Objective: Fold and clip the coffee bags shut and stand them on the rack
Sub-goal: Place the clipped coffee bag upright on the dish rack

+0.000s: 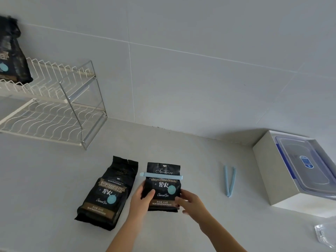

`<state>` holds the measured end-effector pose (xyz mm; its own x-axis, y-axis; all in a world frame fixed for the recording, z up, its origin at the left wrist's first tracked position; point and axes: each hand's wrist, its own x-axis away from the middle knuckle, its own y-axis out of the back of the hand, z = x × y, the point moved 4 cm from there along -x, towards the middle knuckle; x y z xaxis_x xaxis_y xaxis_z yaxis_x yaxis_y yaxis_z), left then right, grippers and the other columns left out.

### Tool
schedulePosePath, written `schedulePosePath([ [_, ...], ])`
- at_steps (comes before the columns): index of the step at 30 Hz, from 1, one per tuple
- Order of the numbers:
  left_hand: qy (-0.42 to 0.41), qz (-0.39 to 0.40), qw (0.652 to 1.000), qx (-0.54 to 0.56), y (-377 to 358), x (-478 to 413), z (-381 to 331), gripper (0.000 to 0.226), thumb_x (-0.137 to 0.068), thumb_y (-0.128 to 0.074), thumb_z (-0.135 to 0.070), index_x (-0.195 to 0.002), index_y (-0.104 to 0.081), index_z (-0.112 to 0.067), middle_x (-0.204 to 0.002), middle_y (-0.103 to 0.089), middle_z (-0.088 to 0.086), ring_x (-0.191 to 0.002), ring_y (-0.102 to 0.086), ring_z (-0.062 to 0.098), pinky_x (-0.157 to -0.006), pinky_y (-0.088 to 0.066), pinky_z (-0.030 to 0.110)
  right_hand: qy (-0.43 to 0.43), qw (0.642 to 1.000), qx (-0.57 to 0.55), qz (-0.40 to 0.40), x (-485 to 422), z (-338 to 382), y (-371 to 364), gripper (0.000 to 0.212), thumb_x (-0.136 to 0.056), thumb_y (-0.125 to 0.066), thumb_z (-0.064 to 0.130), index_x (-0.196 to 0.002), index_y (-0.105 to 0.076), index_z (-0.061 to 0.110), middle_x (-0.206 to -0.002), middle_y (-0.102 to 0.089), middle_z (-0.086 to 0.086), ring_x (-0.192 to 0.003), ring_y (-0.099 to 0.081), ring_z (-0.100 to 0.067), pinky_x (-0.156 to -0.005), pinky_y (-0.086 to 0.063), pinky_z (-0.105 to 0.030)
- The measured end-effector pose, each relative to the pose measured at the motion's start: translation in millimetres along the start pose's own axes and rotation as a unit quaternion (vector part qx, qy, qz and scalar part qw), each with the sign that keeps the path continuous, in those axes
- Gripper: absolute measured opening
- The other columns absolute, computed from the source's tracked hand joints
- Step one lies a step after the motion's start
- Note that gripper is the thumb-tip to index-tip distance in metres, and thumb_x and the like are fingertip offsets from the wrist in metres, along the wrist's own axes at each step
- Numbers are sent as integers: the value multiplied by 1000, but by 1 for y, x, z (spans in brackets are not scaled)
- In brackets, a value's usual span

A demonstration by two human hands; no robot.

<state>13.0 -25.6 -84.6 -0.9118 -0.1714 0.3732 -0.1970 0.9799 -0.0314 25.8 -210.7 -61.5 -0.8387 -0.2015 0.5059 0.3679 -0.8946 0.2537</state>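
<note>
Black foil with a pale blue bar across it is what I have at the lower centre of the frame: the clipped coffee bag point(162, 190), with the clip point(161, 176) seated across it a little below the top edge. My left hand point(141, 199) grips its left side with the thumb laid over the front. My right hand point(190, 202) has its fingers curled round the lower right edge. I cannot tell whether the bag lies flat on the counter point(45, 179) or is tipped up off it. The rack point(54, 110) sits well apart at the upper left, with one bag point(11, 57) on its top tier at the frame edge, so I judge the next job is a long carry up and across. Both grips are low on a slick bag, so the heavier bottom could slide through my fingers. A strip of bag shows above the clip, and I cannot see how much fold it holds. If it bites only a single layer, a squeeze during the lift could pop it or let it creep sideways. The unclipped bag point(107, 193) lies just beside my left wrist with its mouth crumpled and loose. A careless sweep of that forearm could shove it and shake beans out. On the wire tines a soft bag may lean or topple, possibly into the one standing there. The spare clip point(230, 180) lies splayed apart toward the right, near the box point(269, 171), and is safe unless I drag something over it.
</note>
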Motion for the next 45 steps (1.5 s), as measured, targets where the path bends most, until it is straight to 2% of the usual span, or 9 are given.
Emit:
schedulePosePath([
  [3, -42, 3, 999, -6, -8, 4, -28, 45, -87, -61, -11, -129, -50, -19, -116, -64, 2, -107, -61, 17, -78, -51, 24, 9, 1000, -4, -3, -1, 15, 15, 30, -90, -57, 24, -120, -53, 28, -102, -65, 6, -87, -60, -7, -70, -47, -23],
  [7, -93, -10, 996, -11, -5, 9, -69, 47, -85, -64, -12, -130, -51, -21, -118, -64, -2, -111, -59, 14, -90, -52, 31, 64, 998, -5, -14, -4, 49, 26, 34, -90, -59, 23, -123, -48, 26, -103, -62, 1, -87, -60, -11, -64, -48, -20],
  [14, -160, -58, 985, 13, 22, 24, -127, 32, -86, -62, -21, -115, -57, -34, -104, -68, -14, -93, -66, -2, -63, -53, 10, 203, 979, 14, -31, -4, 125, 30, 30, -89, -60, 23, -118, -54, 32, -89, -67, 5, -71, -62, -3, -55, -47, -11],
  [19, -190, -67, 979, -9, 58, 27, -171, 32, -90, -57, -23, -121, -55, -32, -110, -68, -13, -100, -65, 4, -75, -51, 17, 254, 966, 54, 3, -6, 172, 16, 32, -92, -55, 24, -124, -59, 27, -102, -65, 0, -76, -56, -2, -73, -42, -18],
  [27, -222, -66, 972, -51, 144, 6, -238, 33, -93, -52, -20, -120, -54, -38, -110, -66, -17, -101, -63, -1, -71, -50, 13, 302, 953, 15, -3, -27, 256, -61, 15, -90, -59, 27, -86, -65, 41, -109, -63, 3, -90, -61, -5, -74, -44, -21],
  [33, -255, -124, 957, -54, 245, -35, -293, 35, -93, -52, -25, -127, -50, -32, -126, -55, -8, -109, -54, 2, -82, -45, 19, 355, 934, -14, 40, -54, 358, -143, 24, -90, -58, 31, -93, -56, 55, -115, -50, 7, -99, -58, -2, -85, -49, -24],
  [36, -294, -174, 937, -74, 296, -61, -324, 39, -93, -51, -22, -130, -45, -31, -126, -38, -8, -102, -46, -8, -76, -38, 12, 345, 935, -27, 79, -73, 402, -187, 20, -92, -52, 38, -109, -52, 48, -124, -43, 4, -110, -54, -9, -90, -50, -28],
  [40, -297, -160, 939, -67, 358, -102, -362, 42, -94, -50, -17, -133, -44, -33, -131, -49, -5, -111, -52, 5, -81, -44, 21, 350, 932, -46, 82, -97, 455, -235, 33, -95, -45, 39, -128, -46, 38, -130, -38, 2, -121, -47, -13, -96, -45, -27],
  [45, -303, -140, 942, -33, 409, -164, -385, 45, -93, -47, -8, -130, -47, -34, -124, -61, -6, -115, -56, 7, -94, -45, 29, 338, 940, -1, 52, -139, 505, -283, 24, -95, -44, 39, -119, -44, 35, -129, -31, 1, -108, -43, -6, -92, -33, -23],
])
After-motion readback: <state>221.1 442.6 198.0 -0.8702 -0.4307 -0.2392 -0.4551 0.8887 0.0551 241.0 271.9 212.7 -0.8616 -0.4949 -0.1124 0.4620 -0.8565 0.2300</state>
